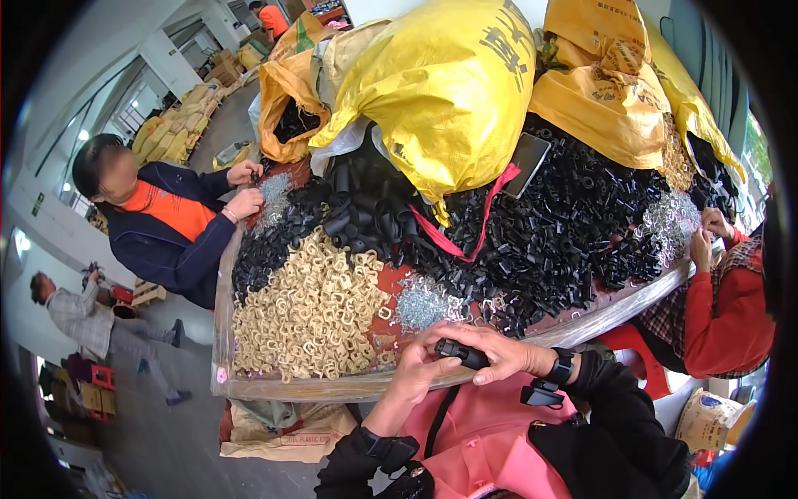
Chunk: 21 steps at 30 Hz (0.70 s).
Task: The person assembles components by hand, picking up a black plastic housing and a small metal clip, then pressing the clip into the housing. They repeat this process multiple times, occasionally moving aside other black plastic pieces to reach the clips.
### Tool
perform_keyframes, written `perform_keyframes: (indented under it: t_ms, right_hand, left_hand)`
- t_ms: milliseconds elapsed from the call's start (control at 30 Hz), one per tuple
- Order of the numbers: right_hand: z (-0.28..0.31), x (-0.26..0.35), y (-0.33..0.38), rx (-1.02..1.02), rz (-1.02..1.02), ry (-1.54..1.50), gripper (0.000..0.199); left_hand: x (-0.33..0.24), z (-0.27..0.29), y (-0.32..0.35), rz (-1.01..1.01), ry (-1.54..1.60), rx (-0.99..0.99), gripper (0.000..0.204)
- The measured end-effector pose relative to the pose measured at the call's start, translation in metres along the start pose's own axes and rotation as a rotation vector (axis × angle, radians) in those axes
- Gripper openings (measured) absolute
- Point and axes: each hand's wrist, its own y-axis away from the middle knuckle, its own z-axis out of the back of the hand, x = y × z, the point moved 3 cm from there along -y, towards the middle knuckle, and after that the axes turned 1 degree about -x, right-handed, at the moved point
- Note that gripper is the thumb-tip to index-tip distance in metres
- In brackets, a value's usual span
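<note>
A wide table [249, 387] with a transparent rim fills the middle of the view, and big yellow sacks [440, 83] stand on its far side, some of them open. In front of the sacks lies a large heap of black plastic parts [549, 241], which spreads over the right and middle of the table. On the left part lies a smaller heap of cream-coloured clips [312, 316], and between the two heaps there is a little pile of small silver metal pieces [422, 303]. At the left edge of the table sits a person in a dark jacket with orange front [170, 224], whose hands are at another pile of metal pieces. At the right edge a person in a red sleeve [727, 324] works with both hands near the black parts. The person who wears the camera has a pink top, dark sleeves and bands on the wrists. Their left hand [416, 370] and right hand [503, 353] meet just over the near rim of the table. Between them is a small black part [462, 353]; the fingers of both hands are closed on it, the right fingers lying over its top, the left ones gripping its left end.
</note>
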Motion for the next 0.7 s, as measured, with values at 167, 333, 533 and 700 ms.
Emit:
perform_keyframes:
  t_ms: [167,333,533,700]
  right_hand:
    - [0.002,-0.008,0.004,-0.079,0.001,-0.053,0.081]
    - [0.005,-0.01,0.007,-0.175,0.02,-0.05,0.074]
    - [0.007,-0.011,0.009,-0.226,-0.013,-0.075,0.077]
    - [0.01,-0.011,0.009,-0.254,-0.006,-0.066,0.076]
  left_hand:
    - [0.005,-0.002,-0.003,0.031,-0.005,-0.007,0.056]
    - [0.01,-0.004,-0.007,0.087,0.013,-0.009,0.052]
    - [0.011,-0.006,-0.014,0.058,0.009,-0.003,0.054]
    - [0.009,-0.009,-0.017,0.06,0.025,0.001,0.058]
